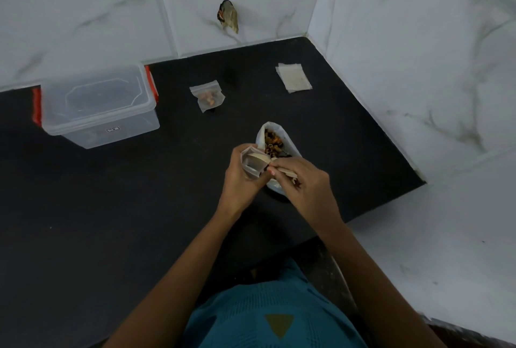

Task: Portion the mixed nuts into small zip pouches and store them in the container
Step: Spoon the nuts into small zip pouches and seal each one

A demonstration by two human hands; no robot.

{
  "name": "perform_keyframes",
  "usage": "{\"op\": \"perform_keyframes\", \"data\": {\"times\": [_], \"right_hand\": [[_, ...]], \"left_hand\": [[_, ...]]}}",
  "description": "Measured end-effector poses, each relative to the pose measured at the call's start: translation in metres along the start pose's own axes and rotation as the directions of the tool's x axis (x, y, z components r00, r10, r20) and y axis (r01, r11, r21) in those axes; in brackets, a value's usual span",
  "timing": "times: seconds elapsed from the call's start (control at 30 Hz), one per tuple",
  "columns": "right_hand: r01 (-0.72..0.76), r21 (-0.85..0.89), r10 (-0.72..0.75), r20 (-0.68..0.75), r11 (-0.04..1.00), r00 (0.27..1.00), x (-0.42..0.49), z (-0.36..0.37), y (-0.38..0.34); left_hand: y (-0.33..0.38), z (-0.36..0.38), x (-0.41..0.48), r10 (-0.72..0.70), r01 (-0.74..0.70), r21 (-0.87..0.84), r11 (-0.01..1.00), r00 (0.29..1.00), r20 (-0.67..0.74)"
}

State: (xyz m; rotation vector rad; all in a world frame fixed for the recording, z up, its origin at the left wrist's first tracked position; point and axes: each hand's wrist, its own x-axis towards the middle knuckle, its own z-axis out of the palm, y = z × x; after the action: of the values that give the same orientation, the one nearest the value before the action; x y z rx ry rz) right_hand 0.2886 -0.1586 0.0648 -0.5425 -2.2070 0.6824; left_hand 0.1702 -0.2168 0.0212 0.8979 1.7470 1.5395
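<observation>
My left hand (242, 180) grips a small clear zip pouch (251, 162), its mouth held open toward the right. My right hand (303, 180) holds a pale wooden spoon (284, 171) whose bowl is inside the pouch's mouth. Just behind my hands an open white bag of mixed nuts (275, 141) stands on the black counter (139, 194). A filled pouch (208, 98) lies further back. At the back left sits the clear plastic container (99, 106) with red clips, lid on.
A stack of empty pouches (293, 77) lies at the back right. White marble-tiled walls (418, 68) close off the counter at the back and right. The counter's front edge runs near my body.
</observation>
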Motion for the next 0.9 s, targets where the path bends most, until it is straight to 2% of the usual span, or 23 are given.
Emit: {"op": "perform_keyframes", "data": {"times": [0.07,0.13,0.23,0.3,0.37,0.5,0.67,0.8,0.9], "right_hand": [[-0.183,0.158,0.194,-0.057,0.970,0.979,0.000,-0.003,-0.003],[-0.388,0.299,0.425,-0.069,0.872,0.902,0.003,-0.008,-0.007],[-0.505,0.420,0.594,-0.108,0.754,0.797,0.006,-0.018,-0.004],[-0.519,0.421,0.621,-0.150,0.744,0.769,0.007,-0.025,0.002],[-0.534,0.343,0.615,-0.193,0.772,0.765,0.004,-0.030,0.010],[-0.530,0.143,0.549,-0.213,0.836,0.808,-0.010,-0.032,0.027],[-0.488,-0.063,0.479,-0.119,0.871,0.870,-0.031,-0.020,0.043],[-0.507,-0.070,0.500,-0.096,0.859,0.861,-0.036,-0.012,0.047],[-0.590,0.024,0.588,-0.125,0.807,0.799,-0.036,-0.011,0.050]], "left_hand": [[0.001,0.000,0.000,-0.004,0.004,-0.002,1.000,1.000,-0.001],[-0.001,0.000,0.000,-0.014,0.014,-0.008,1.000,1.000,0.004],[-0.004,-0.001,0.000,-0.038,0.038,0.005,0.999,0.999,0.005],[-0.004,-0.003,-0.001,-0.058,0.058,0.021,0.998,0.998,0.012],[-0.005,-0.003,-0.003,-0.062,0.061,0.038,0.997,0.998,0.016],[-0.009,-0.003,-0.006,-0.062,0.061,0.058,0.996,0.998,0.017],[-0.009,-0.002,-0.006,-0.075,0.074,0.061,0.995,0.997,0.010],[-0.010,-0.002,-0.006,-0.079,0.078,0.041,0.996,0.997,0.013],[-0.011,-0.001,-0.006,-0.090,0.090,0.046,0.995,0.996,0.012]]}}
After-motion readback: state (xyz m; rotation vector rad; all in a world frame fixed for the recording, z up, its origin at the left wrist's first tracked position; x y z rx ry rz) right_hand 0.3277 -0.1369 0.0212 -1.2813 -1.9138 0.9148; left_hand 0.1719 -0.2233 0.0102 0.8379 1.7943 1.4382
